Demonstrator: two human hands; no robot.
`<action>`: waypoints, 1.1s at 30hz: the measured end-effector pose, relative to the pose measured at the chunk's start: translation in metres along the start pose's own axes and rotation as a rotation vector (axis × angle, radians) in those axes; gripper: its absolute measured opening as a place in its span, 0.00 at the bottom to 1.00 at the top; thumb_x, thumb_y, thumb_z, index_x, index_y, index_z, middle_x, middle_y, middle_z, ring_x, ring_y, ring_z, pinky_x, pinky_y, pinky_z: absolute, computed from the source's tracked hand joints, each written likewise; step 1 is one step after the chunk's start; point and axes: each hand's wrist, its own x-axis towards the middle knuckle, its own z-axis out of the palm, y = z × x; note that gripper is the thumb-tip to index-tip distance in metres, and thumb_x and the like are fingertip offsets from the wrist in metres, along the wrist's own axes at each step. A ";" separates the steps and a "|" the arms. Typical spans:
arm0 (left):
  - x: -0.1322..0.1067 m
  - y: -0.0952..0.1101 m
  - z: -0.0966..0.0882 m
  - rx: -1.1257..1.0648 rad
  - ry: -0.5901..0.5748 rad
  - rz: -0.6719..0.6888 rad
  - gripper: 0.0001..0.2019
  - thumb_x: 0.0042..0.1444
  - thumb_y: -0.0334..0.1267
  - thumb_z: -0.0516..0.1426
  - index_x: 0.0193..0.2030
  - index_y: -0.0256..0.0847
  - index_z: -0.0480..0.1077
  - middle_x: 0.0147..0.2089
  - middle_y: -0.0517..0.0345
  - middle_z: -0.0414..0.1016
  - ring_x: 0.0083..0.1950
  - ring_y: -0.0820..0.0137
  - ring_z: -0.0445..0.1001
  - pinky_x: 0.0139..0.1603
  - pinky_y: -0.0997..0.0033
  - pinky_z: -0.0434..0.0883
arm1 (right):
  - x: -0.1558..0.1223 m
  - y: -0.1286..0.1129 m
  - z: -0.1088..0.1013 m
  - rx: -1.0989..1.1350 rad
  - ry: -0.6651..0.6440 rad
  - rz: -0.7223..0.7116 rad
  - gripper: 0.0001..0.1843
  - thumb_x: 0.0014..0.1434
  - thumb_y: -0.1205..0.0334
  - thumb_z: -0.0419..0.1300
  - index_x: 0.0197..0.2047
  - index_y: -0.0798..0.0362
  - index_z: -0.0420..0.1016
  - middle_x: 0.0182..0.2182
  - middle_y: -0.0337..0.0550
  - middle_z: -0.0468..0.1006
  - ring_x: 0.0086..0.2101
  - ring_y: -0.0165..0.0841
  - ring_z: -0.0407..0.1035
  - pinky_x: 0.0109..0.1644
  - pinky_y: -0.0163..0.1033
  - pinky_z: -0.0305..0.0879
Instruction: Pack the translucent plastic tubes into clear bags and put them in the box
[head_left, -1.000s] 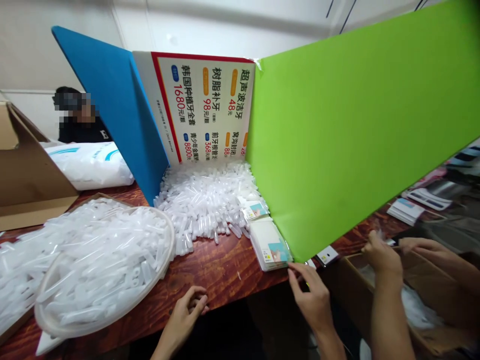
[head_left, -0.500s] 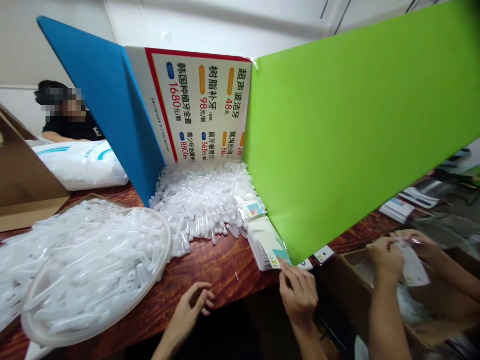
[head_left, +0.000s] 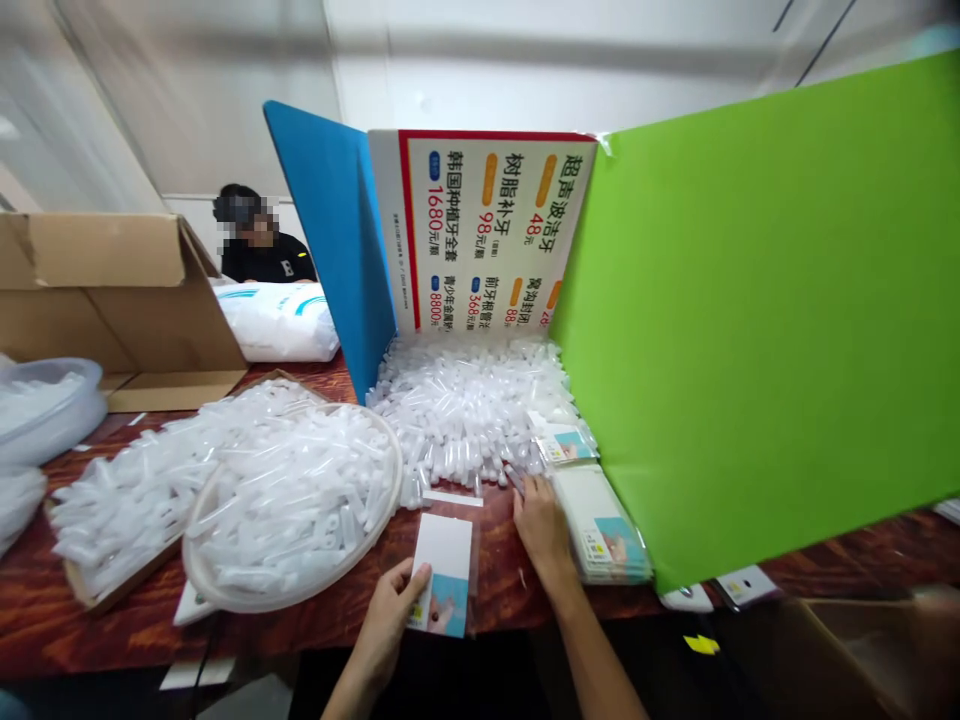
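My left hand pinches a white-and-teal printed card in a clear plastic sleeve by its left edge, thumb on top, at the table's front. The sleeve's open end, with a white strip, points toward the pile. My right hand reaches to the front of a pile of small white translucent plastic tubes. Its fingertips close around a small translucent plastic tube at the pile's edge; whether it is lifted I cannot tell. Just right of this hand lies a stack of sleeved cards.
Blue, printed white and green boards wall in the pile. On the left stand a round tub rim full of tubes, a cardboard box and another tub. A person sits beyond.
My left hand, empty before, now holds a sleeved card. My right hand has moved from the card stack to the pile's front edge. The view has swung left; the co-worker's hands have mostly left it.
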 end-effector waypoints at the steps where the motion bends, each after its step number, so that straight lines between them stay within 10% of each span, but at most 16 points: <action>1: -0.004 0.002 -0.003 -0.012 0.012 0.001 0.27 0.47 0.62 0.67 0.34 0.36 0.74 0.22 0.61 0.73 0.21 0.73 0.68 0.25 0.74 0.67 | 0.007 0.003 0.006 -0.002 0.000 0.017 0.13 0.63 0.70 0.52 0.42 0.54 0.79 0.36 0.56 0.79 0.40 0.47 0.73 0.44 0.48 0.69; 8: -0.017 0.011 -0.021 -0.034 -0.064 0.007 0.25 0.50 0.59 0.67 0.33 0.35 0.74 0.24 0.60 0.72 0.21 0.76 0.65 0.24 0.77 0.63 | -0.008 -0.001 0.004 0.227 -0.061 -0.022 0.17 0.67 0.58 0.52 0.49 0.54 0.78 0.44 0.55 0.80 0.45 0.46 0.74 0.50 0.48 0.69; 16: -0.011 0.018 -0.038 0.118 -0.356 -0.124 0.24 0.51 0.55 0.68 0.35 0.30 0.78 0.28 0.56 0.74 0.26 0.74 0.66 0.27 0.77 0.59 | -0.045 -0.036 -0.026 0.875 -0.608 0.048 0.14 0.65 0.52 0.60 0.48 0.45 0.84 0.42 0.44 0.76 0.45 0.39 0.73 0.51 0.41 0.68; 22: -0.015 0.024 -0.040 0.221 -0.404 -0.111 0.24 0.52 0.57 0.66 0.38 0.33 0.79 0.30 0.57 0.74 0.29 0.72 0.66 0.30 0.76 0.58 | -0.051 -0.022 -0.024 0.877 -0.467 0.225 0.20 0.63 0.44 0.61 0.46 0.50 0.84 0.41 0.46 0.77 0.36 0.38 0.73 0.40 0.40 0.71; 33: -0.026 0.025 -0.042 0.293 -0.362 -0.161 0.25 0.51 0.57 0.67 0.38 0.32 0.81 0.31 0.56 0.77 0.30 0.70 0.66 0.31 0.76 0.58 | -0.059 -0.038 -0.020 1.056 -0.604 0.239 0.12 0.58 0.51 0.68 0.39 0.51 0.80 0.35 0.42 0.79 0.38 0.39 0.74 0.43 0.40 0.69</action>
